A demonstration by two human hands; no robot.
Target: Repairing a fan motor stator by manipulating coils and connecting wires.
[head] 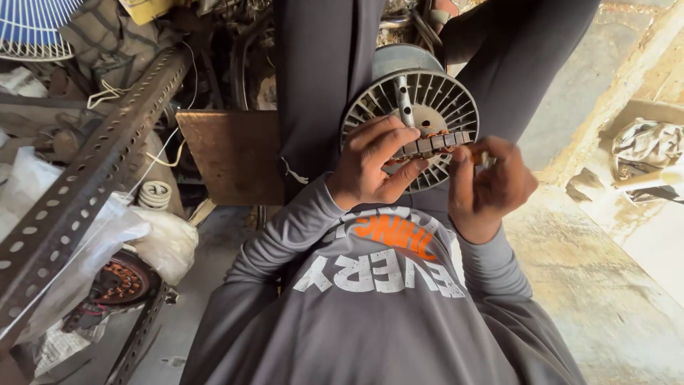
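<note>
A long perforated steel angle bar (pixel 85 185) runs diagonally down the left side of the scene, over clutter and a crumpled clear plastic bag (pixel 153 239). A flat wooden board (pixel 231 157) lies left of centre, just beside the person's dark trouser leg. Far of the hands, resting on the lap, sits a round grey motor rotor (pixel 427 100) with radial fins and a metal shaft standing out of its middle. In front of it the person holds a motor stator (pixel 431 145) edge-on — a slotted laminated ring with copper windings showing at its rim. The left hand (pixel 370 167) is closed around the stator's left end, thumb below and fingers curled over the top. The right hand (pixel 488 182) grips the right end, fingers wrapped up round it. At lower left, near the bar, lies another wound stator (pixel 121 279) with orange-brown coils — partly under plastic. A white fan guard (pixel 32 28) shows at far left.
</note>
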